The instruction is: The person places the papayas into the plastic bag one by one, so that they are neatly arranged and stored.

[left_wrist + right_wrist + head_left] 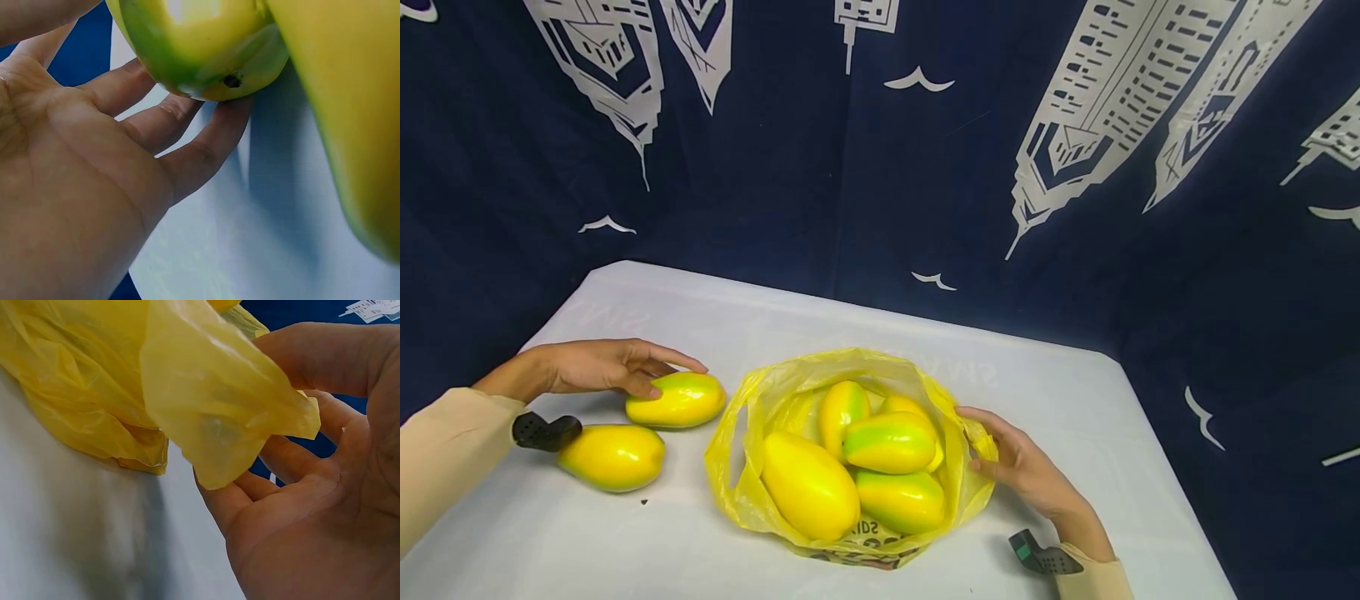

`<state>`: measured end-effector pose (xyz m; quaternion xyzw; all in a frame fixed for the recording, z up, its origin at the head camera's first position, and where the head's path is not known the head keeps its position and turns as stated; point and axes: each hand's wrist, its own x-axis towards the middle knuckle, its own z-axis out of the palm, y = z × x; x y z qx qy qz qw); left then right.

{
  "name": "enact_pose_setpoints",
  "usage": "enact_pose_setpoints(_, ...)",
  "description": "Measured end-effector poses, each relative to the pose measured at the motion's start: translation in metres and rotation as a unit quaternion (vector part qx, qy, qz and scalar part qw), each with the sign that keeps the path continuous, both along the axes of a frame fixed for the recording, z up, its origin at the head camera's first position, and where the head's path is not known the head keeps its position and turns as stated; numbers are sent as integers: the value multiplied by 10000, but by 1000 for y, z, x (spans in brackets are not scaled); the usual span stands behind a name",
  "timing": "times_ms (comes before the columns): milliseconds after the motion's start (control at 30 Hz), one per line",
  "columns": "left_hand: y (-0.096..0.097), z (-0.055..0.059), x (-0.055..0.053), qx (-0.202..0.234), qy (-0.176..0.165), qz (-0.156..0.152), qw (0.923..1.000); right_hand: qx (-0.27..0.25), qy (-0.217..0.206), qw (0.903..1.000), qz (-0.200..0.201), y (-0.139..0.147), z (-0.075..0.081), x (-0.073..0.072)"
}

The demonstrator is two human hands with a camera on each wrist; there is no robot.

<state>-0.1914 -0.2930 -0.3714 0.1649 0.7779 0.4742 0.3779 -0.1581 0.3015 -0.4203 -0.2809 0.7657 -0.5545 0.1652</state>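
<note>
My left hand (pixel 602 367) holds a glossy yellow-green mango (pixel 681 400) on the table, left of the bag, thumb on its near side. In the left wrist view the fingers (pixel 209 147) reach beneath the mango's dark-spotted end. A second mango (pixel 617 457) lies just in front, partly behind the wrist camera. A yellow plastic bag (pixel 850 360) stands with its mouth wide, holding several mangoes (pixel 891 442) and a larger all-yellow fruit (pixel 808 483). At the bag's right side my right hand (pixel 1026 467) grips the handle edge (pixel 219 425) between thumb and fingers.
A white cloth covers the table (pixel 1075 400). Behind it hangs a dark blue curtain (pixel 805 192) with white building and bird prints. Black cameras sit on the left wrist (pixel 546 432) and right wrist (pixel 1045 557). A small dark speck (pixel 643 502) lies near the second mango.
</note>
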Motion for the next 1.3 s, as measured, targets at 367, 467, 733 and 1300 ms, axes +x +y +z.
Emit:
enact_pose_setpoints(367, 3, 14, 1, -233, 578, 213, 9978, 52, -52, 10000, -64, 0, 1, 0)
enact_pose_setpoints(467, 6, 17, 1, -222, 770, 324, 9963, 60, -85, 9999, -102, -1, 2, 1)
enact_pose_setpoints(733, 14, 22, -1, -218, 1119, 432, 9925, 98, -83, 9998, -139, -1, 2, 2)
enact_pose_setpoints(1300, 21, 35, -5, -403, 1711, 970, 9796, 42, -105, 9999, -116, -2, 3, 2)
